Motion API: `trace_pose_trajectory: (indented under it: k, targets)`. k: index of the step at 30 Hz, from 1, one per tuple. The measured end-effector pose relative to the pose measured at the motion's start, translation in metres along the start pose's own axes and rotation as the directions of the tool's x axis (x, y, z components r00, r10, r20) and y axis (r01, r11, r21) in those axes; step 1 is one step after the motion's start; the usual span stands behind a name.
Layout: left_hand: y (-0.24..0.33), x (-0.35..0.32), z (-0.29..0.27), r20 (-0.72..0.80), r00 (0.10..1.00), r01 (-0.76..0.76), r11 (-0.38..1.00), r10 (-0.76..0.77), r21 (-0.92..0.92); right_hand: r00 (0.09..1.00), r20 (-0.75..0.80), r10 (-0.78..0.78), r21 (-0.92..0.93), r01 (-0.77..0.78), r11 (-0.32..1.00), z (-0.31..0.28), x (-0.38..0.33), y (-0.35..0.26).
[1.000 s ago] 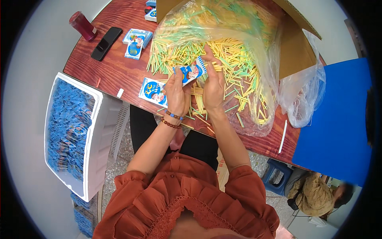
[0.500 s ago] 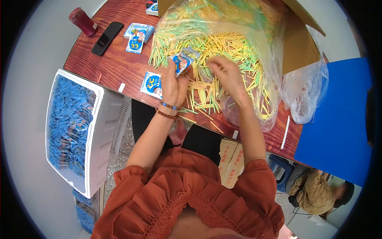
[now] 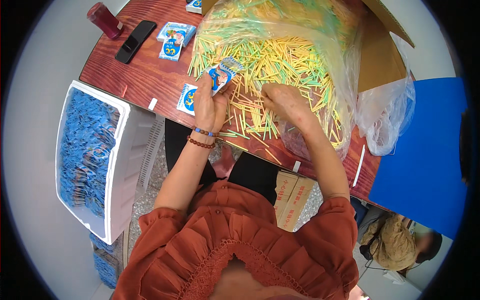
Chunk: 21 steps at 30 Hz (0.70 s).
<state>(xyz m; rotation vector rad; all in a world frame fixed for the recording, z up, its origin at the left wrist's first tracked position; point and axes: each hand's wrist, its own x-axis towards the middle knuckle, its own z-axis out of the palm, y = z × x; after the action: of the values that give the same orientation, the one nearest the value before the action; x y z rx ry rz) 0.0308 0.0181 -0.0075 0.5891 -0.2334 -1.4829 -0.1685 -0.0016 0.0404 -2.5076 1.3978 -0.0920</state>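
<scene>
My left hand (image 3: 210,111) is closed round a small blue-and-white packet (image 3: 222,76), held tilted above the table. Curled over the near part of a heap of thin yellow, green and orange sticks (image 3: 295,56) is my right hand (image 3: 291,104). Its fingers are closed, and whatever they may hold is hidden. Beside my left wrist another blue-and-white packet (image 3: 187,99) lies flat, partly covered by the hand. Loose sticks (image 3: 255,114) are spread between my two hands, and the main heap spills from a large clear plastic bag (image 3: 345,85).
More packets (image 3: 173,45), a black phone (image 3: 135,42) and a red jar (image 3: 105,21) stand at the far left. A white foam box (image 3: 122,170) full of blue packets is left of the table. Rightward are a crumpled clear bag (image 3: 385,117), a blue board (image 3: 420,155) and another person (image 3: 397,242).
My left hand has shifted slightly left with the packet, covering more of the one on the table. My right hand has lowered toward the sticks, and its fingers have curled in.
</scene>
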Motion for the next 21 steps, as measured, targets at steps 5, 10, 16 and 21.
trace_pose_trajectory:
  k: [5, 10, 16, 21]
  targets:
    - [-0.008, -0.004, 0.004, 0.038, 0.999, 0.02, 0.999, -0.019, -0.026, 0.99, -0.105, 0.096, 0.109, -0.084, 0.99, -0.012, -0.012, 0.016]
    - [-0.01, -0.008, 0.008, 0.058, 0.998, 0.01, 1.0, -0.01, -0.005, 0.865, -0.305, 0.398, 0.905, 0.133, 0.405, -0.046, -0.01, -0.015]
    - [-0.012, -0.015, 0.021, 0.091, 0.996, -0.009, 1.0, 0.011, -0.015, 0.686, -0.52, 0.509, 0.853, 0.388, 0.35, -0.023, 0.021, -0.064]
    - [-0.005, -0.016, 0.022, 0.104, 0.994, -0.033, 0.997, 0.04, -0.07, 0.757, -0.613, 0.228, 0.631, 0.294, 0.718, -0.022, 0.025, -0.062]
